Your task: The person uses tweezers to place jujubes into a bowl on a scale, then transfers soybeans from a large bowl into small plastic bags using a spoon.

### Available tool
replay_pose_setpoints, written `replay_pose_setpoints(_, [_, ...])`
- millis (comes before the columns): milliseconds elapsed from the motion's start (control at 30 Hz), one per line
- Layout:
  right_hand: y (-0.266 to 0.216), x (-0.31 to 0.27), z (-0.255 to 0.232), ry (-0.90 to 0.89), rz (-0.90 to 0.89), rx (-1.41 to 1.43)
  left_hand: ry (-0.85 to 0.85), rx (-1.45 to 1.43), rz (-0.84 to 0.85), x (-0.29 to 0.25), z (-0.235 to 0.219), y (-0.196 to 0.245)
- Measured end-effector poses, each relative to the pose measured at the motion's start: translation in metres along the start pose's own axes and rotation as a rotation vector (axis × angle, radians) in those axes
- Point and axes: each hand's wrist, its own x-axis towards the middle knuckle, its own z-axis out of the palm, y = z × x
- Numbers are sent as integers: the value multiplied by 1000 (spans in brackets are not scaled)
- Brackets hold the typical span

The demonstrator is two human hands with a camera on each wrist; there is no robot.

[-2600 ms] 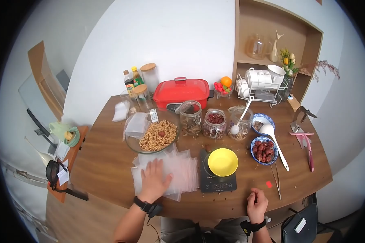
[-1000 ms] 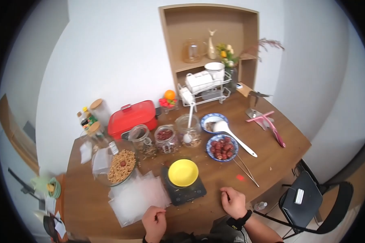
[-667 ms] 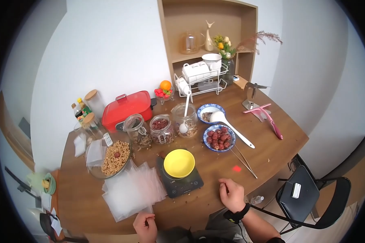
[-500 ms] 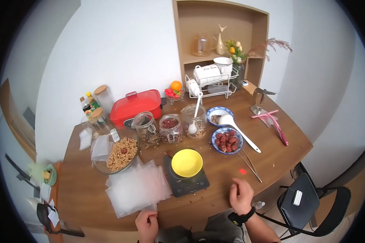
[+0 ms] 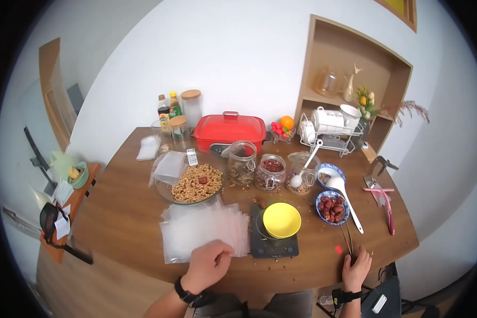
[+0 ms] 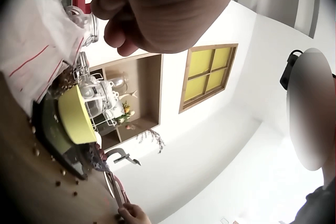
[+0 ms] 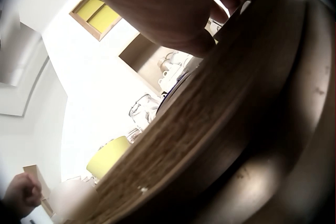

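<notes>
My left hand is loosely curled over the front edge of a stack of clear plastic bags; nothing shows in its fingers, and the left wrist view has them curled too. At the table's front right, my right hand has thumb and fingers spread around the near end of metal tweezers. The tweezers reach back to a blue-and-white bowl of dark red dates. Between the hands, a yellow bowl sits on a black kitchen scale.
A glass bowl of soybeans stands behind the bags. Jars line the middle, with a red electric pot at the back. A white spoon leans on another blue-and-white bowl. A pink-handled tool lies right.
My left hand, flat on the bags at first, drew back to the table edge and now hovers curled over their front. My right hand moved from beside the tweezers to their near end.
</notes>
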Motion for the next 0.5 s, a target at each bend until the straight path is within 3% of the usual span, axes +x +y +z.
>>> replay_pose_setpoints(200, [19, 9, 20, -8, -78, -72, 167, 24, 101, 63, 5, -33])
replay_pose_setpoints(333, [25, 10, 27, 32, -111, -67, 178, 62, 195, 75, 14, -65])
replay_pose_setpoints(433, [31, 9, 29, 13, 6, 95, 155, 82, 217, 72, 16, -81])
replay_pose_setpoints(500, [0, 12, 11, 114, 109, 366, 156, 88, 203, 69, 22, -96])
